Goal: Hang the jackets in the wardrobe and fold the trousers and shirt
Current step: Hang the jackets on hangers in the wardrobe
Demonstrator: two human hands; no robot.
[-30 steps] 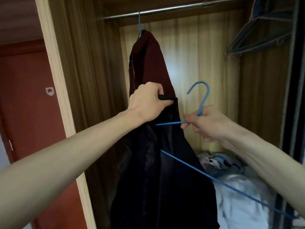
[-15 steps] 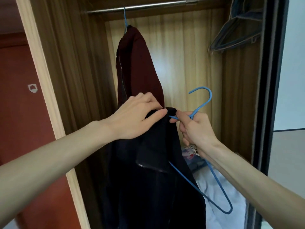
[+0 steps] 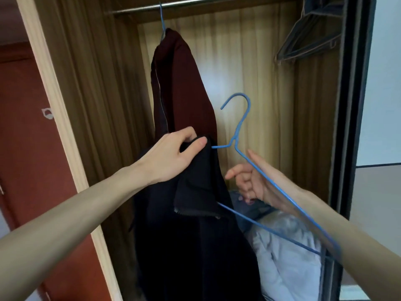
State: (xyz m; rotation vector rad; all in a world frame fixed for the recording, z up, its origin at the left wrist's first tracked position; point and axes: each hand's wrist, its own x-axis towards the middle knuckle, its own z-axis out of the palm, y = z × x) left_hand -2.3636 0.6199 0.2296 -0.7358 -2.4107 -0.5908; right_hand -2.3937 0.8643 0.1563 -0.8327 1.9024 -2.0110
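Right now the second jacket is being put on its hanger, so the hanging step is only half done. Nearest, the left hand (image 3: 171,157) pinches the black jacket (image 3: 195,235) at its top edge, thumb and fingers curled round the cloth, holding it up in front of the wardrobe opening while the rest hangs down dark and heavy. One arm of the blue hanger (image 3: 236,140) has gone in under that pinched edge; its other arm runs down across the right hand (image 3: 258,183), whose fingers are loosely spread beside the wire. Whether that hand really grips the wire or merely props it I cannot tell, since the motion is blurred there. To my eye, the next move needs the free shoulder of the jacket drawn over the bare hanger arm, then the hook lifted up to the rail (image 3: 184,4), with a firm hold so the jacket does not slide off the thin wire. Behind, a maroon jacket (image 3: 180,88) already hangs from the rail on its own blue hanger. Low in the wardrobe lies a heap of pale bedding (image 3: 288,257), and dark spare hangers (image 3: 308,38) hang at the upper right. The wardrobe is brown wood-grain inside, and a red-brown door (image 3: 26,148) stands to the left.
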